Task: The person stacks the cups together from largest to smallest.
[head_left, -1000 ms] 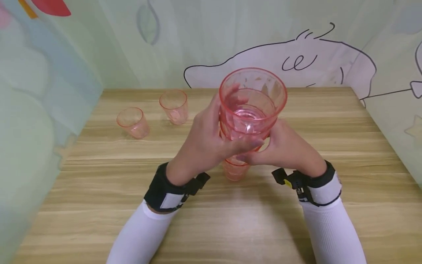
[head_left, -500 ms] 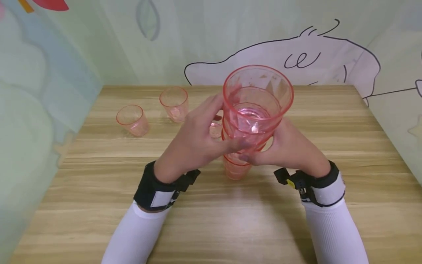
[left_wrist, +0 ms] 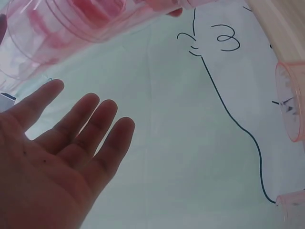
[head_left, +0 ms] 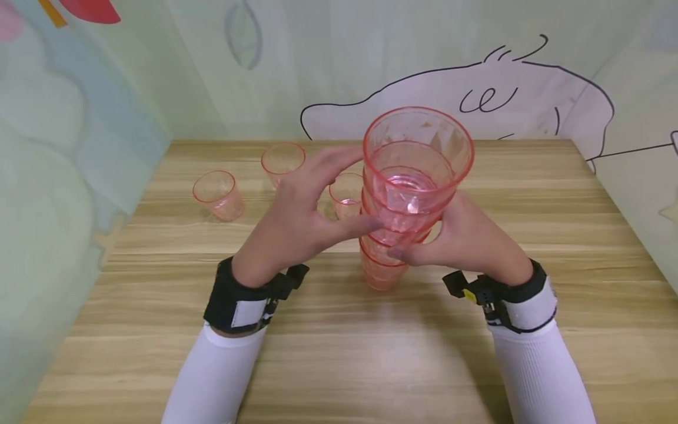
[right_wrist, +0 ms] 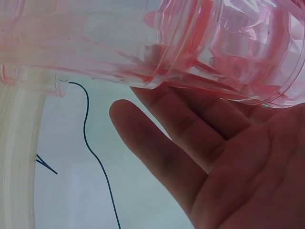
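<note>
A tall stack of clear pink plastic cups (head_left: 413, 215) rises from the wooden table in the head view, its wide top rim tilted toward the camera. My right hand (head_left: 471, 235) holds the stack from the right, thumb in front and fingers behind it. On the other side, my left hand (head_left: 296, 221) is spread, thumb and fingers apart around the stack's left side. In the left wrist view, those fingers (left_wrist: 107, 124) stand apart from the stack (left_wrist: 57, 36). The right wrist view has the right fingers (right_wrist: 183, 114) running behind the cups.
Single pink cups stand on the wooden table (head_left: 339, 353): one at the left (head_left: 225, 207), one farther back (head_left: 281, 159) partly behind the left hand, and one (head_left: 345, 189) just left of the stack. Printed walls (head_left: 344, 70) border the table behind and at both sides.
My left hand has loosened from the stack and moved left, its fingers spreading. The cup behind it has come into view. My right hand stays on the stack.
</note>
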The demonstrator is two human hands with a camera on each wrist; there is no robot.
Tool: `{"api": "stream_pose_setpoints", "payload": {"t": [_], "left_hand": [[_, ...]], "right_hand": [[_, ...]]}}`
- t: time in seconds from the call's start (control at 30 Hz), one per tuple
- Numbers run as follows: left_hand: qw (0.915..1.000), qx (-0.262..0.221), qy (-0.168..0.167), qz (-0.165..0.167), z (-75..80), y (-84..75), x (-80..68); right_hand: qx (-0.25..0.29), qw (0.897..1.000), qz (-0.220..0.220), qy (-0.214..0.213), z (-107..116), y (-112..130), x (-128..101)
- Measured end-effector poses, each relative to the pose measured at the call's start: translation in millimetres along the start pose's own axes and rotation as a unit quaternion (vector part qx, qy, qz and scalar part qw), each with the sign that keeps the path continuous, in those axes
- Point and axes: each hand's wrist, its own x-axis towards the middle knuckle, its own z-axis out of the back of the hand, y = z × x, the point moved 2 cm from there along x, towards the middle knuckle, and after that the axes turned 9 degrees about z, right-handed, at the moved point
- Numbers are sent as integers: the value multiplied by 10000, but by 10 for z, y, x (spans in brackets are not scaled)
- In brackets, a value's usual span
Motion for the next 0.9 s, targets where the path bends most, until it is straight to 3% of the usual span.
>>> {"api": "stream_pose_setpoints", "payload": {"t": [0.5,0.9], "left_hand": [[9982,441,-248,317,135,109,-13],[9951,844,-452,235,158,208,-21]], "right_hand": [[237,9997,26,-73,-12,-3,11],[74,10000,0,-47,-7,-12,-15]]}}
